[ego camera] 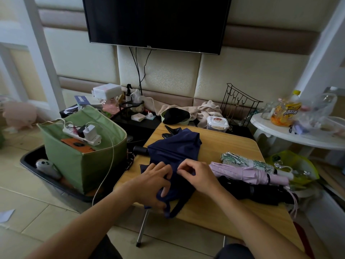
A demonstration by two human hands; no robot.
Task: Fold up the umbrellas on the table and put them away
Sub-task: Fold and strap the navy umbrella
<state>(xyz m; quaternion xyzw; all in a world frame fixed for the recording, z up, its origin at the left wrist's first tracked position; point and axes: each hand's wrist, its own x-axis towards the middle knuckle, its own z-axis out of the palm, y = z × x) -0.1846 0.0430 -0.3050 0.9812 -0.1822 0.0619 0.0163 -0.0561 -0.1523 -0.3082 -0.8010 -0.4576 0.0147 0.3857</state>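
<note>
Head view. A navy umbrella (174, 150) lies collapsed but unrolled on the left half of the wooden desk (214, 208), its black handle (140, 150) projecting past the desk's left edge and its canopy loosely bunched. The left hand (154, 184) grips the near end of the canopy, fingers curled into the fabric and thumb beneath a fold. The right hand (196, 174) sits just beside it, fingertips pinching a crease of the same fabric. The navy closure strap (176, 207) loops off the near end onto the desk.

Three folded umbrellas lie side by side on the right part of the desk: a floral-print umbrella (242, 161) farthest from the person, a pink umbrella (246, 173) touching it, and a black umbrella (255, 191) nearest.

Left of the desk, a green fabric bag (84, 161) stands in a black tray (37, 171) on the floor, with a white power strip (82, 133) on top. A black television (155, 21) hangs on the wall. A white round side table (298, 135) stands to the right.
</note>
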